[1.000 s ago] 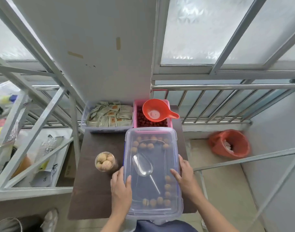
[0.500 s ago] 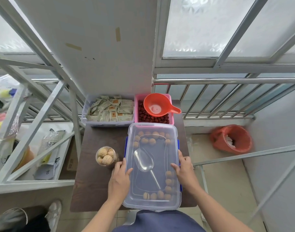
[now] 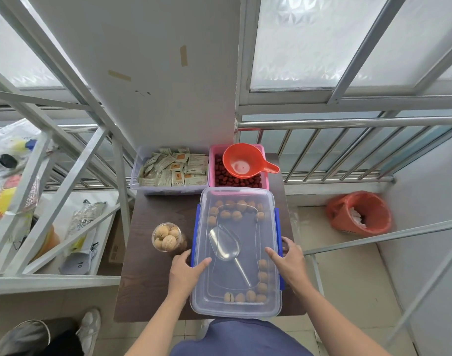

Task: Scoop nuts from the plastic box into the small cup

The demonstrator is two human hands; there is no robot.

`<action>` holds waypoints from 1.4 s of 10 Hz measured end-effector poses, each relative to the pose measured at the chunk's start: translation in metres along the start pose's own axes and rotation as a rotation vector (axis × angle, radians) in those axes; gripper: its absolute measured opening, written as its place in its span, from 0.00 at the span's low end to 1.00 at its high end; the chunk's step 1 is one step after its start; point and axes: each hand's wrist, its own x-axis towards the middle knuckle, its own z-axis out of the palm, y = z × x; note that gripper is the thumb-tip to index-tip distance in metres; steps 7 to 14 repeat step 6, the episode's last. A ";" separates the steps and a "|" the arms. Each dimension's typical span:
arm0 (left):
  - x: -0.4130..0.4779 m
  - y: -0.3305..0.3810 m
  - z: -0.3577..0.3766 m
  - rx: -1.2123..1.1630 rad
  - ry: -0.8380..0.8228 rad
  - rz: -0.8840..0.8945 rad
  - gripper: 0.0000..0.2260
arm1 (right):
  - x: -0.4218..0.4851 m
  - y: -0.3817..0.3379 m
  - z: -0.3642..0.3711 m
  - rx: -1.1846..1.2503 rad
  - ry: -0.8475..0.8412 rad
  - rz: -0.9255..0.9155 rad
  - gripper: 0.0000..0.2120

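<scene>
Dark table [image 3: 148, 283]: plastic box [image 3: 236, 253], small cup [image 3: 167, 237], sachet bin [image 3: 172, 170], pink bin [image 3: 264, 181].

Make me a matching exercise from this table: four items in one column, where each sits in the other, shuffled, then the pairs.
Items
1. clear scoop
2. orange ladle
3. small cup
4. sachets

Places
A. on the red fruit in the pink bin
B. in the clear bin at the back left
C. inside the lidded plastic box
D. on the table left of the plastic box, filled with nuts

Pairs: 1-C, 2-A, 3-D, 4-B
</scene>
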 end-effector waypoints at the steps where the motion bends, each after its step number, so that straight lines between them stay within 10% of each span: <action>1: -0.005 -0.004 0.010 0.099 0.015 0.039 0.33 | -0.014 -0.007 -0.003 -0.019 -0.037 -0.076 0.28; 6: -0.059 0.084 -0.020 0.179 0.106 0.433 0.19 | -0.033 -0.069 -0.050 -0.133 0.029 -0.329 0.36; 14: -0.059 0.084 -0.020 0.179 0.106 0.433 0.19 | -0.033 -0.069 -0.050 -0.133 0.029 -0.329 0.36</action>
